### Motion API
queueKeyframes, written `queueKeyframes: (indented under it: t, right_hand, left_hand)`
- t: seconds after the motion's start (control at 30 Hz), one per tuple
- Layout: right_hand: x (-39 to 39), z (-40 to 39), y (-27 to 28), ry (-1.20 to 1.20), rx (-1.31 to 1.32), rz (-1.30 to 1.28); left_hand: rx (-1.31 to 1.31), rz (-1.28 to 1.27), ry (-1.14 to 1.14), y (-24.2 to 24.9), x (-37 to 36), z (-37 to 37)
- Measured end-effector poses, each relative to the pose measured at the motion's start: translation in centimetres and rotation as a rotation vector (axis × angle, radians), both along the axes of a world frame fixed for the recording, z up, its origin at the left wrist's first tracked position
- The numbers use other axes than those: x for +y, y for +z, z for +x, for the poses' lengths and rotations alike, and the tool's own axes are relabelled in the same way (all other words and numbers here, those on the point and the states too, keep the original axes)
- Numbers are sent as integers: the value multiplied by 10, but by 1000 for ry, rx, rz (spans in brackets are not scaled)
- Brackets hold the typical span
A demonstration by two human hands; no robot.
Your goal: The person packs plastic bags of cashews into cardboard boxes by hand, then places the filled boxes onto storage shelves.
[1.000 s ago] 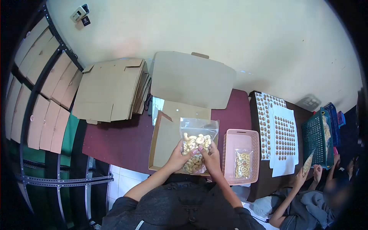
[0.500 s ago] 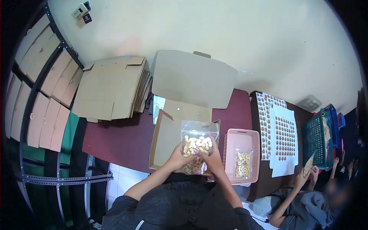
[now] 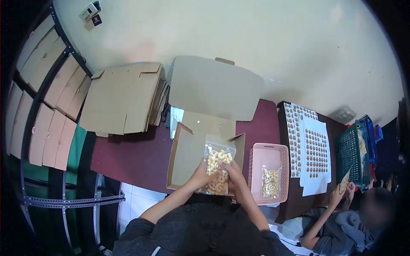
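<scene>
In the lower middle of the frame, I have a clear, glossy plastic bag [image 3: 219, 167] of pale, curved, knobbly pieces above an open cardboard box [image 3: 181, 158]. My left hand [image 3: 200, 176] is closed on the bag's left side, fingertips over its front; my right hand [image 3: 236, 176] grips the right side, thumb on the front, other fingers mostly hidden. Compared with the earlier frame, the bag's top sits lower and slants down to the right, baring more of the box's right wall.

Right of centre, a pink, perforated plastic basket [image 3: 256, 174] holds a similar flat packet [image 3: 270, 182]. Further right lie white sheets [image 3: 316, 183] with rows of round brown stickers, their print too small for me to read. At lower right, a co-worker [image 3: 341, 226] holds another filled packet [image 3: 344, 182].
</scene>
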State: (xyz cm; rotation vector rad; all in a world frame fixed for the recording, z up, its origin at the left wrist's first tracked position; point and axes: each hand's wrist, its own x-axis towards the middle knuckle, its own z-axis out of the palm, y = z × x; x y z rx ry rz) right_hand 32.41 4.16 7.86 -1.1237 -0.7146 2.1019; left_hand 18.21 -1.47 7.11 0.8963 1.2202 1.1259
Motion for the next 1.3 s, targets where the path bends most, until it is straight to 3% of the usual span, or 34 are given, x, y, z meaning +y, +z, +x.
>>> queueKeyframes:
  t: [0.03, 0.07, 0.1, 0.17, 0.23, 0.3, 0.37, 0.43, 0.5, 0.6, 0.63, 0.7, 0.77, 0.8, 0.83, 0.9, 0.97, 1.0, 1.1, 1.17, 1.23, 1.3]
  right_hand:
    - [-2, 2, -2, 0, -4, -9]
    - [-3, 3, -3, 26, -18, -96]
    - [-4, 0, -1, 55, -29, -179]
    - [-15, -6, -3, 161, -87, -83]
    - [-22, -12, -9, 240, 21, -53]
    - [-9, -8, -27, 263, 81, -119]
    - [2, -15, -24, -9, 118, -130]
    - [-4, -21, -28, 68, 110, -115]
    - [-9, -24, -24, 393, 69, -152]
    - [-4, -38, -37, 194, 124, -26]
    - [-6, -48, -35, 58, 88, 57]
    - [-12, -57, -43, 41, 35, 62]
    - [-13, -63, -79, 366, -86, 279]
    - [-12, -66, -89, 488, -292, 182]
    - [-13, -66, -100, 488, -287, 186]
    - [-13, -65, -120, 657, -679, 435]
    - [-9, -62, -130, 679, -655, 455]
    - [-10, -58, -135, 706, -636, 468]
    - [-5, -51, -158, 668, -532, 453]
    - [-3, -50, -136, 751, -556, 411]
    - [-5, -50, -130, 827, -804, 678]
    - [-10, -41, -117, 697, -746, 623]
  left_hand:
    - [-142, -120, 119, 0, -3, 0]
    - [-244, -401, 113, 2, -2, -9]
    - [-246, -404, 120, -7, -3, -19]
    - [-581, -492, 216, -29, -5, -38]
    - [-528, -527, 273, -21, -11, -44]
    - [-413, -580, 141, -17, -14, -51]
    - [-463, -454, 140, -9, -16, -52]
    - [-482, -403, 175, -9, -13, -64]
    - [-491, -376, 186, -10, -16, -69]
    - [23, -334, 245, -21, -13, -79]
    - [35, -330, 232, -32, -13, -80]
    - [687, -4, 118, -47, -15, -80]
    - [757, 80, 105, -46, -15, -72]
    - [728, 105, 16, -59, -16, -72]
    - [700, 127, -69, -67, -17, -72]
    - [693, 116, -128, -85, -25, -73]
    - [851, 45, -108, -101, -32, -68]
    - [920, -179, -98, -88, -34, -60]
    - [984, -278, -143, -90, -34, -53]
    - [1065, -227, -146, -96, -39, -54]
    - [1235, -206, -176, -99, -39, -56]
    - [1246, -189, -175, -99, -40, -66]
